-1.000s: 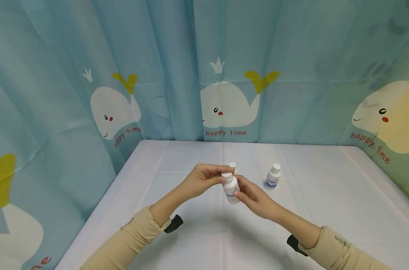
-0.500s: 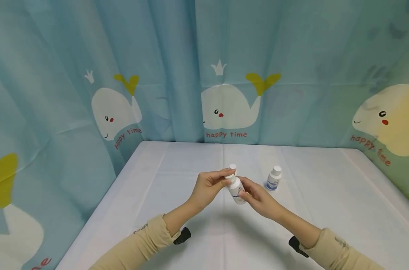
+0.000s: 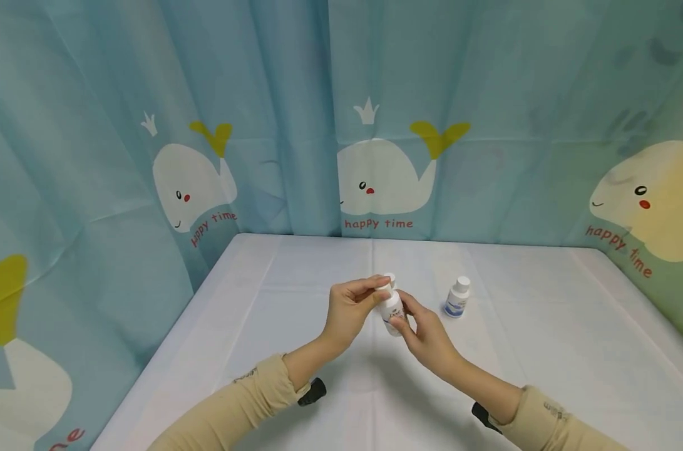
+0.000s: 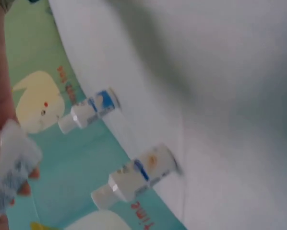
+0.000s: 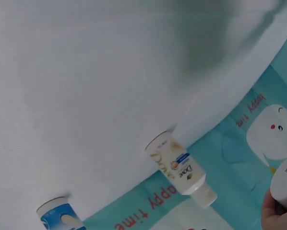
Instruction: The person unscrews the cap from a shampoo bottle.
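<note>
Your left hand (image 3: pixel 347 313) pinches the cap (image 3: pixel 384 289) of the tilted bottle (image 3: pixel 393 308); your right hand (image 3: pixel 431 338) grips its body above the desk (image 3: pixel 285 300). Right wrist view shows "Dove" on the standing bottle (image 5: pixel 177 165) beyond, apparently the one head view mostly hides.

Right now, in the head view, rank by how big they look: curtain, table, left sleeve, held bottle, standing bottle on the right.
1. Curtain
2. Table
3. Left sleeve
Smallest, unranked: held bottle, right standing bottle; the held one is partly covered and probably nearer the camera.

Curtain (image 3: pixel 302 119): "happy time"; bottle (image 5: pixel 176 164): apparently "Dove"
</note>
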### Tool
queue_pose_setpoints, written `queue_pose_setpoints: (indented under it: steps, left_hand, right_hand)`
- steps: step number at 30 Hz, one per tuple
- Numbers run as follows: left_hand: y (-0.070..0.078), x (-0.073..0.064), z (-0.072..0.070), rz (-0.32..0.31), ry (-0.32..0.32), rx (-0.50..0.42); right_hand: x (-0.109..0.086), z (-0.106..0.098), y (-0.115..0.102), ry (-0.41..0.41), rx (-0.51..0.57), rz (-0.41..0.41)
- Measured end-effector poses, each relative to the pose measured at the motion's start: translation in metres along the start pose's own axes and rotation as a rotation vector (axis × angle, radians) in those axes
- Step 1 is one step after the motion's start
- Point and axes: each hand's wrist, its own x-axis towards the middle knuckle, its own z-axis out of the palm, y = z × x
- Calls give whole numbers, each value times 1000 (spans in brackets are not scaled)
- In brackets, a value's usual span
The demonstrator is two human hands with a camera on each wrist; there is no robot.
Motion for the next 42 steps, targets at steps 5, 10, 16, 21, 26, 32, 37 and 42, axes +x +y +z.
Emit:
queue_pose_setpoints:
  steps: [5, 10, 16, 21, 26, 32, 37, 42]
  left_hand:
    - [4, 4, -4, -30, -59, 8]
    - [10, 9, -16, -106, -232, -79]
    - [15, 13, -28, -221, -447, -165]
    - [14, 16, -33, -279, -542, -200]
    - [13, 19, -32, -292, -595, -216]
    - [10, 20, -27, -279, -597, -263]
    - [11, 21, -19, -257, -542, -274]
    - [8, 21, -10, -205, -469, -289]
  right_hand:
    - [5, -8, 4, -122, 207, 62]
    - [5, -19, 10, -291, 462, 87]
    - [5, -26, 11, -447, 678, 172]
    - [6, -30, 11, -542, 768, 215]
    - [6, -30, 12, -590, 821, 216]
    - [4, -32, 13, -578, 817, 192]
    - [2, -36, 10, -533, 737, 187]
    - [4, -41, 7, -444, 640, 169]
